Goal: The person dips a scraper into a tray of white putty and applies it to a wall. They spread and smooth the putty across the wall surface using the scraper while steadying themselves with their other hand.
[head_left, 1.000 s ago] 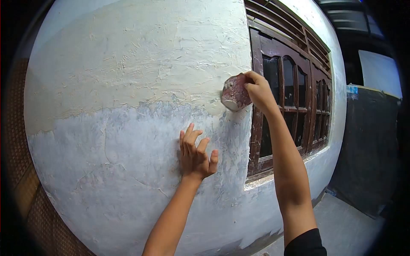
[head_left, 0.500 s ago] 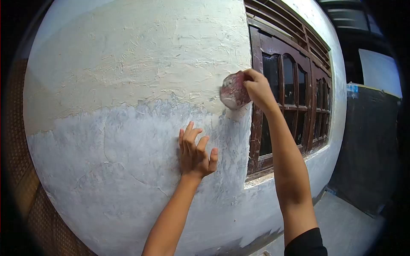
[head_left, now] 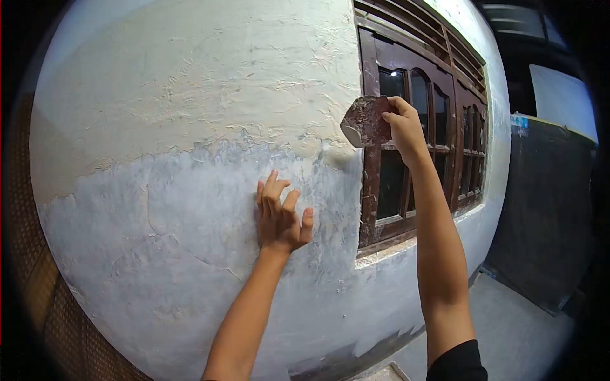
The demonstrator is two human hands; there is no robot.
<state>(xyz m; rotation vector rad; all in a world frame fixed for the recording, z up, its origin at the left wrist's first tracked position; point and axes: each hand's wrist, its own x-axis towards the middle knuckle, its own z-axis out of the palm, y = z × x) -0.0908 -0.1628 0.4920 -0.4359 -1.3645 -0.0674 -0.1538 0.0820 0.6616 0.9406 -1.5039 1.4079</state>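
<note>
My right hand [head_left: 405,127] grips a flat, dark reddish-brown putty scraper [head_left: 373,120], its face smeared with pale putty. The scraper is raised at the left edge of the window frame, overlapping the wall's corner in this view. Lower and to the left, my left hand [head_left: 279,219] rests its spread fingers against the grey-white part of the wall [head_left: 190,235], with nothing in it. Above that hand, a rough cream putty coat [head_left: 210,82] covers the upper wall and ends in a ragged edge. A fresh cream patch [head_left: 340,155] lies just below the scraper.
A brown wooden window [head_left: 448,136] with glass panes and a slatted vent is set in the wall at right. Farther right stands a dark panel [head_left: 540,209]. Woven matting [head_left: 63,330] runs along the left. At the bottom, a pale tray-like thing [head_left: 384,373] partly shows on the floor.
My right hand and the scraper have moved slightly right and up, over the window frame's edge. My left hand stays on the wall, while the whole view has shifted a little.
</note>
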